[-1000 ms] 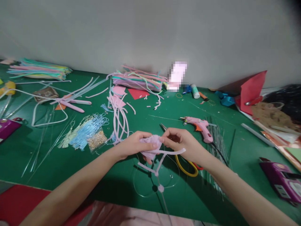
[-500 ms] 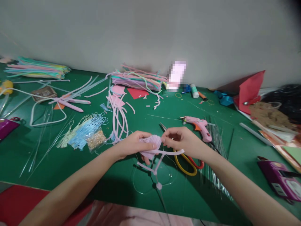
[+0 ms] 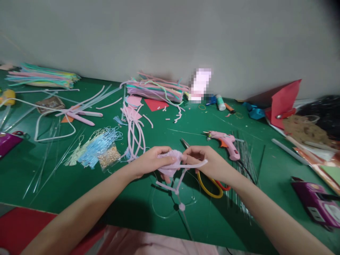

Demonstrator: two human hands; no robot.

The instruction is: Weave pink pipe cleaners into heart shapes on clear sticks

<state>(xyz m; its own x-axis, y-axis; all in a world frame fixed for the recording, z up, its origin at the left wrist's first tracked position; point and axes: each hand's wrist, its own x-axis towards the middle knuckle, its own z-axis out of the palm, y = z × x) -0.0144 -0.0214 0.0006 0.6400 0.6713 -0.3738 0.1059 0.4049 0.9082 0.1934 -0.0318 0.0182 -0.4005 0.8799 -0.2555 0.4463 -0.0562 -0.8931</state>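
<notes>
Both my hands meet over the green table (image 3: 79, 177) around a small lilac pipe-cleaner piece (image 3: 171, 161). My left hand (image 3: 150, 163) cups its coiled body, fingers closed round it. My right hand (image 3: 205, 161) pinches a loose lilac strand (image 3: 195, 165) that sticks out to the right. More lilac strands hang below the piece to a knot (image 3: 176, 192) and a small pompom (image 3: 182, 206) on a thin wire. Yellow-and-red scissors (image 3: 211, 189) lie under my right wrist.
A pink glue gun (image 3: 225, 141) lies just right of my hands, beside thin metal wires (image 3: 247, 159). Pink pipe cleaners (image 3: 134, 132), blue tassels (image 3: 99, 145) and a bead bag (image 3: 108, 156) lie left. Pipe-cleaner bundles (image 3: 156, 90) line the wall. A purple device (image 3: 317, 205) sits right.
The loose lilac strand in my right hand has risen slightly and the hanging pompom has shifted a little. Both hands stay on the piece, nearly in place.
</notes>
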